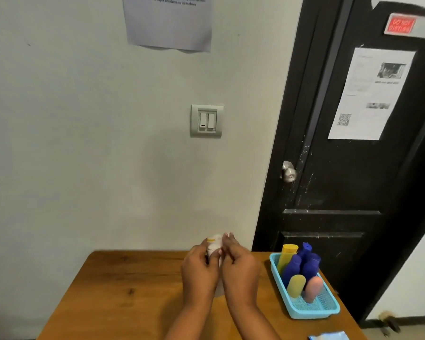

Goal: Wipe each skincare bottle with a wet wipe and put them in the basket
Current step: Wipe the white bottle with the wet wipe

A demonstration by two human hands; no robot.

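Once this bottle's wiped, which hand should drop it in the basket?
Probably the right hand. The basket sits on the table's right side, nearest that hand. But the left hand appears to grip the bottle, so a handover would be needed.

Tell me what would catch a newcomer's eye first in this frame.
Probably the two hands at the near middle of the wooden table: the left hand grips a white bottle with a yellow band while the right hand presses a white wipe against it. Next comes the light blue basket at the table's right edge, holding upright blue, yellow and pink bottles, in front of a black door.
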